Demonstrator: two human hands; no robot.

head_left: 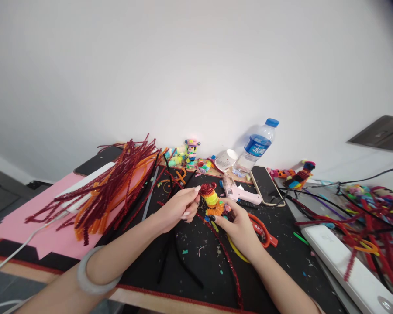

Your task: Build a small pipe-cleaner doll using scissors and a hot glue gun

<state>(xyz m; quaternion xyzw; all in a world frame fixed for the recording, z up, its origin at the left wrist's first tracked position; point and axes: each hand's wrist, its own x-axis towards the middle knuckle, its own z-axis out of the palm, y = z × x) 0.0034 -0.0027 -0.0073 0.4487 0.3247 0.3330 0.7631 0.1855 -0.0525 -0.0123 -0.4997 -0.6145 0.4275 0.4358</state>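
Note:
Over the black desk mat (pixel 216 274), my two hands meet at a small pipe cleaner figure (pixel 211 199). It has a dark red glittery top, a yellow middle and an orange lower part. My right hand (pixel 237 222) grips the orange lower part between thumb and fingers. At the red top, my left hand (pixel 185 205) is closed in a pinch, its fingertips on the red tinsel. A long dark red glitter pipe cleaner (pixel 227 257) trails from beneath the figure toward the mat's front edge. Several black pipe cleaners (pixel 185 261) lie below my left hand.
Behind my hands are a pink glue gun (pixel 239 192), a phone (pixel 267 186), a water bottle (pixel 257 148) and a tipped paper cup (pixel 226 160). Red and orange pipe cleaners (pixel 114 187) heap at left on pink paper (pixel 26 209). A white power bank-like device (pixel 347 261) lies right, beside cables.

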